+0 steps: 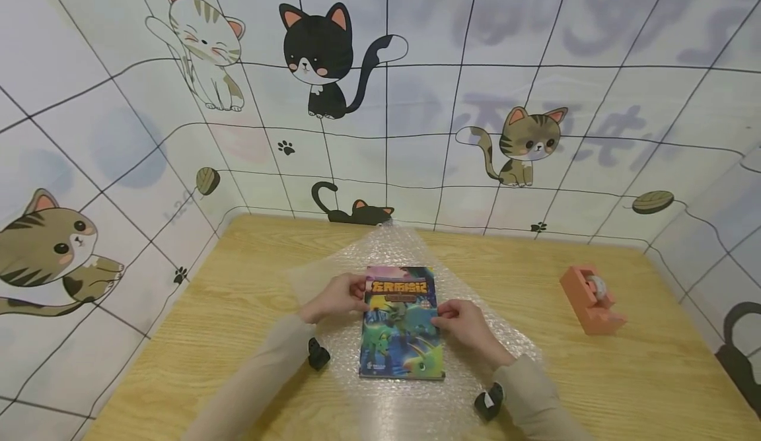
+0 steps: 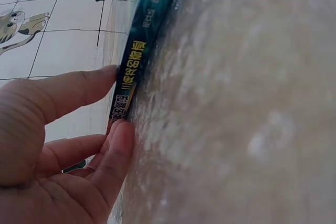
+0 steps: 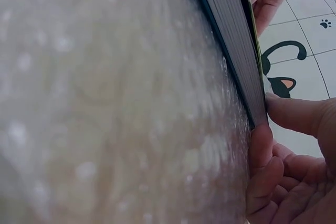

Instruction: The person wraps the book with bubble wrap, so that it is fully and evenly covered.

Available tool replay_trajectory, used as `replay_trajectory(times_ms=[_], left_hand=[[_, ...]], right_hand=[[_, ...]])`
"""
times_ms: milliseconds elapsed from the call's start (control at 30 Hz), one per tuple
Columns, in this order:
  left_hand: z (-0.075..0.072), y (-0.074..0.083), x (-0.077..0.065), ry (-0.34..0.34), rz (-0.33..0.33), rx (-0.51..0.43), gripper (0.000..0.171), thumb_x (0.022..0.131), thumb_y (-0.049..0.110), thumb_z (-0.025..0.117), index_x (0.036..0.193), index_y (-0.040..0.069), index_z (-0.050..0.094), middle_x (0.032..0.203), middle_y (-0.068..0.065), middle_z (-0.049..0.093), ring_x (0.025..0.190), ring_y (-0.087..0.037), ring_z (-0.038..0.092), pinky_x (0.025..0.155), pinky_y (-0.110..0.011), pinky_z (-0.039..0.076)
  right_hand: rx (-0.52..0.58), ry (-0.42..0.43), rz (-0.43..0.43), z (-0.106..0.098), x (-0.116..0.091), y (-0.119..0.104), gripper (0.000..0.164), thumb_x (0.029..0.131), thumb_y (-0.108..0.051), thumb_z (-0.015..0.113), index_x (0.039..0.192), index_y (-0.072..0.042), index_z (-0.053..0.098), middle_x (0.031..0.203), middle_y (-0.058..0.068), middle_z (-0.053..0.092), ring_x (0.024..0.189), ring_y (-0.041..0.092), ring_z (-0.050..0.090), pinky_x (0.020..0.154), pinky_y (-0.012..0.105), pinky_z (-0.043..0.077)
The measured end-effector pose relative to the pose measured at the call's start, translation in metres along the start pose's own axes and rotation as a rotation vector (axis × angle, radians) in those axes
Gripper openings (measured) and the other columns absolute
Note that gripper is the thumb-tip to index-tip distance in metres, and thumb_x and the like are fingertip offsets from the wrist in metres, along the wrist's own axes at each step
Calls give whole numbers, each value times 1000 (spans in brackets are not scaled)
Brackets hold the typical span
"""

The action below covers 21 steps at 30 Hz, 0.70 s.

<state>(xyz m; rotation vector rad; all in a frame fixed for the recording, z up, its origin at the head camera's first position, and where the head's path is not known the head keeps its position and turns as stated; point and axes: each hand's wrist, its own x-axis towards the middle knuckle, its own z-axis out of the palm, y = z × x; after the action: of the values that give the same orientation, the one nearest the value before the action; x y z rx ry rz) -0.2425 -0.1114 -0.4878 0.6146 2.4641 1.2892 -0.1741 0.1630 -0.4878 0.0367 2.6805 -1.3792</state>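
A colourful book with dinosaurs on its cover lies face up on a sheet of bubble wrap. My left hand pinches its left edge, thumb at the cover side and fingers low against the spine. On the opposite edge my right hand pinches the book, its thumb on the cover and fingers by the page edges. The left wrist view shows the book resting on or just over the wrap; I cannot tell which.
An orange tape dispenser with a clear roll stands on the wooden table at the right. A cat-print sheet with grid lines rises behind the table and at both sides. Each wrist wears a small black camera.
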Motion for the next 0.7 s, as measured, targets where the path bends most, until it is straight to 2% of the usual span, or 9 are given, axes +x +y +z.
replay_trajectory(times_ms=[200, 533, 600, 700], left_hand=[[7, 2, 8, -12, 9, -11, 46, 71, -2, 77, 114, -5, 61, 86, -6, 57, 75, -12, 52, 68, -22, 48], [15, 7, 10, 13, 6, 19, 51, 71, 2, 78, 119, -1, 60, 89, -6, 54, 80, -15, 51, 72, -26, 49], [16, 9, 7, 13, 21, 13, 58, 71, 5, 79, 124, -1, 56, 97, -9, 53, 85, -17, 52, 75, -27, 51], [17, 12, -1, -12, 58, -42, 75, 70, 6, 81, 134, -6, 44, 119, -16, 47, 102, -27, 55, 87, -33, 51]], right_hand=[[0, -6, 26, -7, -1, 6, 21, 79, -8, 73, 93, 5, 66, 77, 5, 63, 71, 15, 56, 61, 26, 48], [16, -11, 59, -15, -2, 9, 23, 80, -8, 72, 96, 7, 65, 76, 6, 63, 69, 15, 54, 58, 26, 46], [18, -12, 75, -16, -3, 8, 24, 80, -8, 72, 97, 7, 65, 77, 6, 63, 70, 15, 54, 58, 26, 46], [25, -19, 62, -17, -6, 8, 25, 81, -8, 71, 99, 8, 64, 79, 6, 63, 71, 15, 55, 60, 26, 46]])
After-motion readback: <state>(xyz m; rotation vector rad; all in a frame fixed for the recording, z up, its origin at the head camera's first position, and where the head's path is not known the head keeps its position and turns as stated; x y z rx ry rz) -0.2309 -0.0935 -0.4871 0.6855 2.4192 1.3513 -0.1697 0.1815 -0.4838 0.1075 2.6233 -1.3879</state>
